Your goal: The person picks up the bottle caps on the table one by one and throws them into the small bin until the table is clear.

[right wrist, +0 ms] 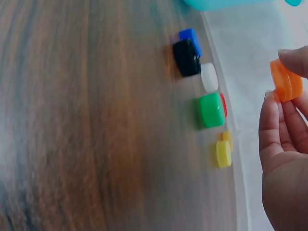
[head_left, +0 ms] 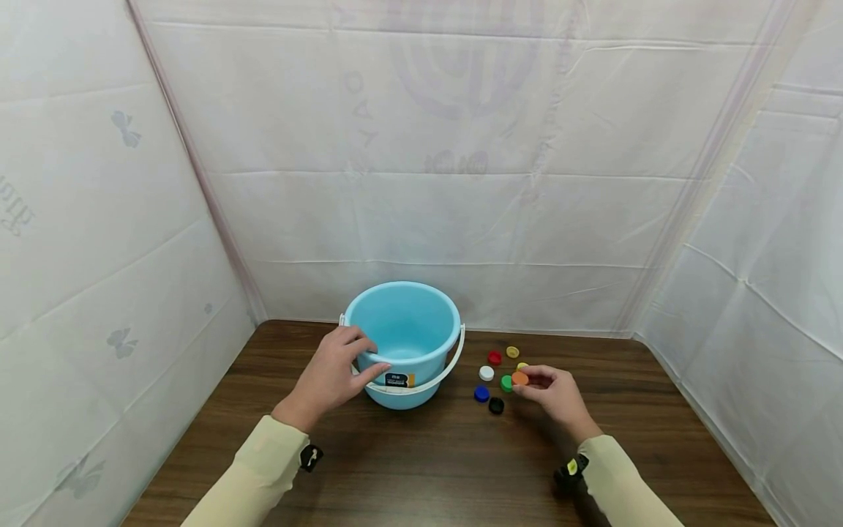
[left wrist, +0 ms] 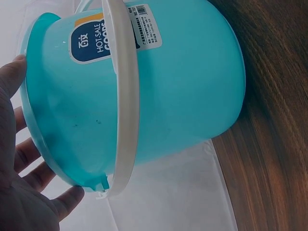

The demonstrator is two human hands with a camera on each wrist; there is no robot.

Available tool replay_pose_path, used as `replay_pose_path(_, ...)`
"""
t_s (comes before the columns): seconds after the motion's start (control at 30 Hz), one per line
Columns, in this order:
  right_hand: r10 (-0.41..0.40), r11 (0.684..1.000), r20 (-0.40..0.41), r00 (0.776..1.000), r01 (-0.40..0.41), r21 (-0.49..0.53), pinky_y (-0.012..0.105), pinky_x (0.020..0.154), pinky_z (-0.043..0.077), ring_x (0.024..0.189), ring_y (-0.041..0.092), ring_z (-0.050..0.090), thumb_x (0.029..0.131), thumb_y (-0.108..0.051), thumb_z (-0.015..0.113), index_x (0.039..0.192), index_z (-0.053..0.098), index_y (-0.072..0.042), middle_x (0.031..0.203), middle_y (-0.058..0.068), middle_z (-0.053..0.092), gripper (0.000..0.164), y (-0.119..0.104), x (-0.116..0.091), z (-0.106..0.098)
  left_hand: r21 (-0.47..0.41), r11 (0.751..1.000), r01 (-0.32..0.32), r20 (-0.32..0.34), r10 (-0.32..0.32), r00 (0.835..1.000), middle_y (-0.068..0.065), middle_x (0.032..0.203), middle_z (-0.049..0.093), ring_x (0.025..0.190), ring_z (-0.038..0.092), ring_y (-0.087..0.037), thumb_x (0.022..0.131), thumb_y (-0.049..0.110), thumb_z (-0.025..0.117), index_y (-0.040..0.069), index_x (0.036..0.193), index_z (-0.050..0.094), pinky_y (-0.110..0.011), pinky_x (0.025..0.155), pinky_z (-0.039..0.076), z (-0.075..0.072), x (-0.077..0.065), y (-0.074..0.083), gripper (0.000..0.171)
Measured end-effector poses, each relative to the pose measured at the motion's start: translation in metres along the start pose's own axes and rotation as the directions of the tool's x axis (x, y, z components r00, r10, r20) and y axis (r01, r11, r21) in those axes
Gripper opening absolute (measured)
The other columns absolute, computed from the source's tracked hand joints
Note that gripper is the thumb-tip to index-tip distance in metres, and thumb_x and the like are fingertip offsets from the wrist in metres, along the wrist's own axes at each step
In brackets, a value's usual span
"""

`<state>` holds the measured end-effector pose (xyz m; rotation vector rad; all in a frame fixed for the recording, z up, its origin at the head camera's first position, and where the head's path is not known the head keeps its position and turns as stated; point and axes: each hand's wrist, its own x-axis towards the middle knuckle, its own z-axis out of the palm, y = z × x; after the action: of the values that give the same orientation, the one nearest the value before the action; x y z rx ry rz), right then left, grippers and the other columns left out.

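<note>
A light blue plastic bucket (head_left: 413, 350) stands upright, its white handle (left wrist: 126, 110) hanging down across the front. My left hand (head_left: 334, 368) grips the bucket's near left rim, with the thumb outside and the fingers over the edge. Between thumb and fingertips, my right hand (head_left: 558, 397) pinches an orange bottle cap (right wrist: 285, 81), raised above the table. Loose caps lie close by: green (head_left: 506, 383), white (head_left: 486, 373), red (head_left: 495, 357), blue (head_left: 481, 394), black (head_left: 497, 405) and a yellow one (head_left: 512, 352). A second yellow cap (head_left: 522, 365) is partly hidden behind the right hand.
Everything stands on a dark wood-grain table (head_left: 421, 468). White sheeting (head_left: 421, 146) encloses it at the back and both sides, close behind the bucket. The bucket bears a dark label (left wrist: 91, 39) on its outer wall.
</note>
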<state>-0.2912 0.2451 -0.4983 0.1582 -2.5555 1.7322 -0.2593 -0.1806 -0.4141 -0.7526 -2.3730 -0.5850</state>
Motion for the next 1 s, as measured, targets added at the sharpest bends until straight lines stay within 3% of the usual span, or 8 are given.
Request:
replay_pose_path(0.3, -0.077, 0.996, 0.012, 0.997, 0.077, 0.044, 0.021, 0.077, 0.058, 0.09, 0.006, 0.071, 0.083, -0.017, 0.087, 0.12, 0.073, 0.0, 0.112, 0.019, 0.074, 0.043, -0.012, -0.001, 0.007, -0.002, 1.0, 0.01, 0.004, -0.01, 1.0, 0.001, 0.094, 0.063, 0.093, 0.057, -0.019, 0.081, 0.038, 0.088, 0.015, 0.093, 0.074, -0.046, 0.087, 0.053, -0.001, 0.0, 0.001, 0.029)
replay_pose_path(0.67, -0.064, 0.997, 0.009, 0.998, 0.063, 0.052, 0.02, 0.08, 0.058, 0.093, 0.006, 0.069, 0.085, -0.02, 0.086, 0.128, 0.069, 0.001, 0.12, 0.018, 0.071, 0.051, -0.032, 0.0, 0.007, -0.009, 0.999, 0.044, 0.02, -0.043, 0.999, 0.001, 0.095, 0.063, 0.094, 0.057, -0.019, 0.081, 0.039, 0.087, 0.015, 0.092, 0.074, -0.046, 0.088, 0.054, -0.002, 0.0, 0.002, 0.03)
replay_pose_path(1.0, -0.085, 0.996, -0.005, 0.996, 0.085, 0.041, 0.022, 0.078, 0.058, 0.092, 0.009, 0.07, 0.084, -0.024, 0.087, 0.123, 0.072, -0.003, 0.117, 0.016, 0.073, 0.047, -0.045, 0.003, 0.009, -0.015, 0.999, 0.045, 0.021, -0.044, 0.999, 0.002, 0.094, 0.063, 0.091, 0.055, -0.017, 0.081, 0.039, 0.088, 0.016, 0.09, 0.073, -0.043, 0.086, 0.053, -0.002, 0.0, 0.002, 0.029)
